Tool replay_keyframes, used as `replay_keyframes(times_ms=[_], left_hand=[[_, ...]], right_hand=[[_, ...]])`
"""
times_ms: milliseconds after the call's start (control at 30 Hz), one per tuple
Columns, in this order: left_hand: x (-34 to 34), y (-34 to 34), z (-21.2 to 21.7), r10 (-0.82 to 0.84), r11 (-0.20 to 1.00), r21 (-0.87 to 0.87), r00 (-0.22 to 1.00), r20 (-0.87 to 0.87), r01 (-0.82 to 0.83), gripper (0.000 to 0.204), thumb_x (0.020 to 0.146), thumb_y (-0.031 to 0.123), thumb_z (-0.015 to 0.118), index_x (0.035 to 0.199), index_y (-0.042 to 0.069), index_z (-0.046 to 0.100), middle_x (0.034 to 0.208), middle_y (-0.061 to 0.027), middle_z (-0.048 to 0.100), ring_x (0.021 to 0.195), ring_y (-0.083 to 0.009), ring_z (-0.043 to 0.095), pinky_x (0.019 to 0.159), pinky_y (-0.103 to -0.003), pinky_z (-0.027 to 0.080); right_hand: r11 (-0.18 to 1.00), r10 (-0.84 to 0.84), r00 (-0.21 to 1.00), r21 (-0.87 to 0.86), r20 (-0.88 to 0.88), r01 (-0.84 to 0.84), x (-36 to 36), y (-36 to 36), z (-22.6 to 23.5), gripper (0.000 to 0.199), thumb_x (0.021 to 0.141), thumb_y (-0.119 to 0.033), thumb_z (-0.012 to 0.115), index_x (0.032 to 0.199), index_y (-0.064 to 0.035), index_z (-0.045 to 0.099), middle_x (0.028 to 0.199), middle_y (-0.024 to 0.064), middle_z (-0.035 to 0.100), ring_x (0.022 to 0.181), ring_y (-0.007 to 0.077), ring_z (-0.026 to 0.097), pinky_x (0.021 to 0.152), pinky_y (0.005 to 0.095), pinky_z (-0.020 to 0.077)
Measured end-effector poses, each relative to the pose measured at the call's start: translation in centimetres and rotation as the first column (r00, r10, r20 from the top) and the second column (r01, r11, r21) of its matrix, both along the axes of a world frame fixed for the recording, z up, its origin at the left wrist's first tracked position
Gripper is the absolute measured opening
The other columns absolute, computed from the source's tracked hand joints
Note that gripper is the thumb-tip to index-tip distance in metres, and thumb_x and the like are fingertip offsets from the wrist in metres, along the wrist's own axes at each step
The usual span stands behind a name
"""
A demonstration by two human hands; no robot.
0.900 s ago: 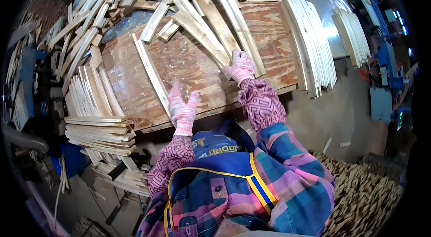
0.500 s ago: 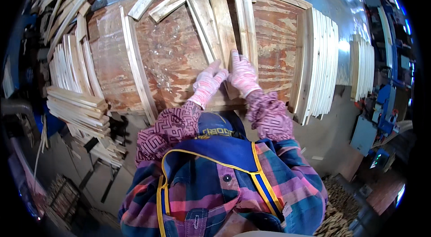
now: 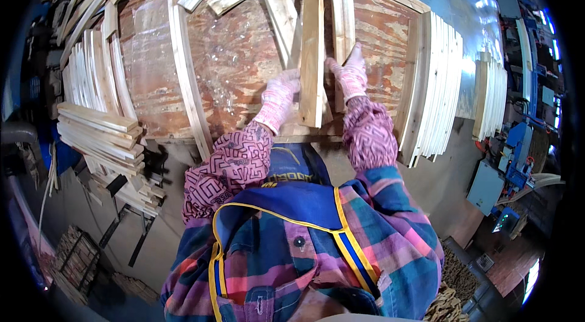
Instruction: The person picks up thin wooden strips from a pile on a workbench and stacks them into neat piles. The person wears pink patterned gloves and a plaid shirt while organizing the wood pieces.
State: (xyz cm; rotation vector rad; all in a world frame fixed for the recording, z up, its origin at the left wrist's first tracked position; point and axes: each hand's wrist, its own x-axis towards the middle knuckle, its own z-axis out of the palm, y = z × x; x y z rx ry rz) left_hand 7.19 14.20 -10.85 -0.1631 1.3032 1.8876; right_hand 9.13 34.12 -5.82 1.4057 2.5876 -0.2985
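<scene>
- One long, flat wooden plank (image 3: pixel 310 48) lies between the two hands, over the bench. Its long axis points away from the wearer, nearly straight up the view, with the near end just short of the bench's front edge. It appears tipped partly onto one edge; whether that end is raised, I cannot tell.
- Left hand (image 3: pixel 278 99), in a pink-and-white knit glove, is the nearer: it meets the plank's left side, below mid-length. Its fingertips pass behind the wood, so I cannot tell whether they close on it.
- Right hand (image 3: pixel 351 76), gloved alike, is just to the right of the plank, apart from it, with thumb and fingers spread and nothing gripped.
- Beyond the right fingertips, narrow boards (image 3: pixel 342 5) run almost parallel to the plank; to its left, another board (image 3: pixel 276 11) slants toward the left hand.
- Underneath is a worn plywood benchtop (image 3: pixel 381 48), with a lone pale strip (image 3: pixel 187 72) well to the left.
- Farther out, a neat row of battens (image 3: pixel 436 87) stands at the right end and a crosswise stack (image 3: pixel 100 134) at the left.
</scene>
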Motion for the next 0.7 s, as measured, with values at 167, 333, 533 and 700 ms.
replay_keyframes(times_ms=[167,333,533,700], left_hand=[[-0.1,-1.3,3.3,-0.035,0.988,0.152,0.921,0.387,-0.026,0.047,0.095,0.037,0.069,0.128,0.003,0.065,0.102,-0.0031,0.071,0.093,-0.0155,0.064,0.088,-0.031,0.051],[1.0,-4.9,7.1,-0.089,0.993,-0.083,0.996,-0.032,0.086,0.042,0.091,0.025,0.076,0.124,0.001,0.064,0.103,-0.0044,0.071,0.089,-0.0139,0.065,0.083,-0.031,0.054],[2.5,-10.7,2.8,0.108,0.971,-0.191,0.975,-0.194,-0.146,0.042,0.090,0.018,0.075,0.125,-0.002,0.063,0.108,-0.0080,0.071,0.095,-0.0139,0.065,0.086,-0.031,0.053],[2.0,-17.1,3.4,0.176,0.911,-0.334,0.962,-0.210,-0.240,0.045,0.089,0.015,0.076,0.128,-0.003,0.061,0.110,-0.0089,0.070,0.096,-0.0143,0.063,0.086,-0.030,0.052]], right_hand=[[0.999,-0.041,0.999,-0.019,-0.015,0.040,1.9,0.3,-1.7,0.108,0.079,-0.038,0.078,0.162,-0.0179,0.012,0.145,0.0272,0.049,0.128,0.0407,0.055,0.107,0.0433,0.0451],[0.951,-0.054,0.988,-0.310,-0.146,0.006,4.6,-2.4,1.1,0.108,0.079,-0.034,0.079,0.163,-0.0225,0.011,0.139,0.0250,0.058,0.123,0.0393,0.060,0.108,0.0431,0.0446],[0.961,0.259,0.957,-0.130,0.128,-0.243,2.1,-8.4,-1.2,0.119,0.075,-0.042,0.083,0.162,-0.0114,0.008,0.151,0.0259,0.042,0.135,0.0411,0.049,0.114,0.0423,0.0387],[0.927,0.259,0.964,-0.267,-0.059,-0.265,2.1,-6.9,-0.3,0.115,0.075,-0.040,0.083,0.162,-0.0134,0.014,0.143,0.0262,0.052,0.129,0.0388,0.055,0.111,0.0408,0.0431]])
